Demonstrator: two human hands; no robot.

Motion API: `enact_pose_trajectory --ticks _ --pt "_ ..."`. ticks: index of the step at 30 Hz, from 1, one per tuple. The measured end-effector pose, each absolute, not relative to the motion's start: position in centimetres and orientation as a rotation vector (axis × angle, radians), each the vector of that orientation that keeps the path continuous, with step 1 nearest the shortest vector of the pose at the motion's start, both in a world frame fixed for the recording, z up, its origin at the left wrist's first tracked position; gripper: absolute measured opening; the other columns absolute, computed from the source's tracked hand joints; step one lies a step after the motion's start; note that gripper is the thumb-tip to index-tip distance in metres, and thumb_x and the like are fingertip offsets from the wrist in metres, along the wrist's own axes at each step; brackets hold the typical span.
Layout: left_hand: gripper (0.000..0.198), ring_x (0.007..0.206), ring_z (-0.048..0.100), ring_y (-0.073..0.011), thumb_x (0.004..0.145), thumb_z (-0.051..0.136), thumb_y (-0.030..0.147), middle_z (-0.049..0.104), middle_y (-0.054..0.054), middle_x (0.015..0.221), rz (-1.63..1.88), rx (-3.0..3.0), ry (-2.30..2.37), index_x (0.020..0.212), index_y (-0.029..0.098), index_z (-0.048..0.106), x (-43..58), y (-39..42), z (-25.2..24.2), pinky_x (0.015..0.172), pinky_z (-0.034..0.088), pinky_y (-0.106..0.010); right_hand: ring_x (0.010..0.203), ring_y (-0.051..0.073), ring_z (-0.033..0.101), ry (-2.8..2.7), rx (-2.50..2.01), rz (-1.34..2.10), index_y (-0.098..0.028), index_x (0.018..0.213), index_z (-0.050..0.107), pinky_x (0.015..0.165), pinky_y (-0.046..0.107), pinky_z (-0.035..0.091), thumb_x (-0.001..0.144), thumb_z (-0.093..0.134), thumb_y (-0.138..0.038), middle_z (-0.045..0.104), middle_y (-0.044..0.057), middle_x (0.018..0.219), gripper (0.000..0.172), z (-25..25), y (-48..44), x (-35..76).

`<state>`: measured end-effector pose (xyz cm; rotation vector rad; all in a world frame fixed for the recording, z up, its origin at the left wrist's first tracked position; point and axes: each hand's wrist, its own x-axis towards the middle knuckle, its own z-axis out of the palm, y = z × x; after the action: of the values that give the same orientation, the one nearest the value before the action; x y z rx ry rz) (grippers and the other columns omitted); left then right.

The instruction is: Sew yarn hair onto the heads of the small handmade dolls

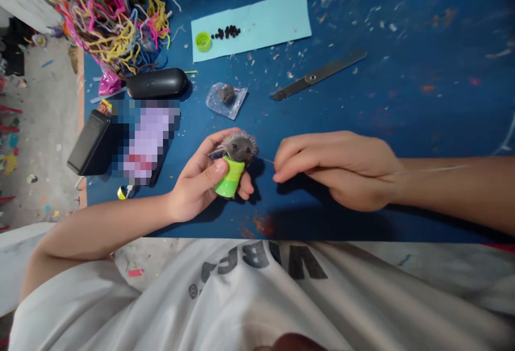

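My left hand (201,179) is wrapped round a small green cylinder (230,178) topped with a fuzzy grey ball (240,147). It holds this just above the blue table (402,45). My right hand (333,166) is to the right, its fingers pinched together on a thin pale thread or needle (265,160) that runs to the grey ball. The thread also trails back along my right forearm.
A tangle of coloured yarn (112,13) lies at the back left. A light blue sheet (257,23) carries dark beads and a green cap (203,41). A black case (156,82), a plastic bag with a grey lump (226,97), a dark strip (317,76) and black boxes lie nearby.
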<state>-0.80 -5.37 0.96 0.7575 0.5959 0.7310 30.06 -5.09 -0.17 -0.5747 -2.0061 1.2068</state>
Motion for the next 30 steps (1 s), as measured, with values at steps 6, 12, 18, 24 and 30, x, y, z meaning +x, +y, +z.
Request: enact_pose_trajectory --ticks 6,12,18,24,30 --pt "0.060 0.064 0.082 -0.0187 0.112 0.095 0.056 0.086 -0.001 0.100 0.733 0.804 0.652 0.154 0.027 0.065 -0.7 -5.4 1.3 0.059 0.063 -0.029 0.111 0.021 0.089 -2.039 -0.660 1.124 -0.032 0.138 0.091 0.091 0.036 0.067 0.133 0.047 -0.032 0.091 0.011 0.123 0.045 0.1 -5.9 30.4" --pt "0.055 0.052 0.072 -0.0143 0.111 0.095 0.054 0.084 0.000 0.094 0.762 0.961 0.753 0.151 0.026 0.071 -0.9 -6.2 1.7 0.050 0.053 -0.026 0.097 0.011 0.087 -2.039 -0.644 1.056 -0.032 0.130 0.092 0.088 0.029 0.063 0.135 0.049 -0.040 0.091 0.004 0.111 0.044 0.0 -5.9 29.9" --pt "0.051 0.045 0.065 -0.0145 0.110 0.096 0.055 0.073 0.007 0.068 0.691 1.039 0.820 0.141 0.024 0.072 -0.8 -6.7 2.7 0.043 0.046 -0.023 0.097 0.013 0.088 -2.112 -0.669 1.121 -0.030 0.119 0.094 0.091 0.033 0.065 0.135 0.041 -0.066 0.090 0.007 0.108 0.066 -0.4 -5.6 29.6" --pt "0.058 0.045 0.067 -0.0151 0.107 0.100 0.057 0.073 0.007 0.065 0.676 1.012 0.802 0.144 0.023 0.071 -0.9 -6.7 2.7 0.043 0.045 -0.021 0.105 0.010 0.087 -2.172 -0.622 1.098 -0.030 0.119 0.094 0.097 0.031 0.064 0.134 0.039 -0.071 0.091 0.004 0.112 0.070 -0.8 -5.4 29.4" --pt "0.049 0.046 0.070 -0.0148 0.113 0.094 0.053 0.077 0.006 0.070 0.687 1.035 0.772 0.146 0.023 0.072 -1.1 -6.8 2.5 0.046 0.047 -0.020 0.112 0.013 0.087 -2.209 -0.631 1.079 -0.029 0.121 0.093 0.098 0.035 0.065 0.136 0.030 -0.067 0.091 0.005 0.117 0.075 -0.6 -5.3 29.4"
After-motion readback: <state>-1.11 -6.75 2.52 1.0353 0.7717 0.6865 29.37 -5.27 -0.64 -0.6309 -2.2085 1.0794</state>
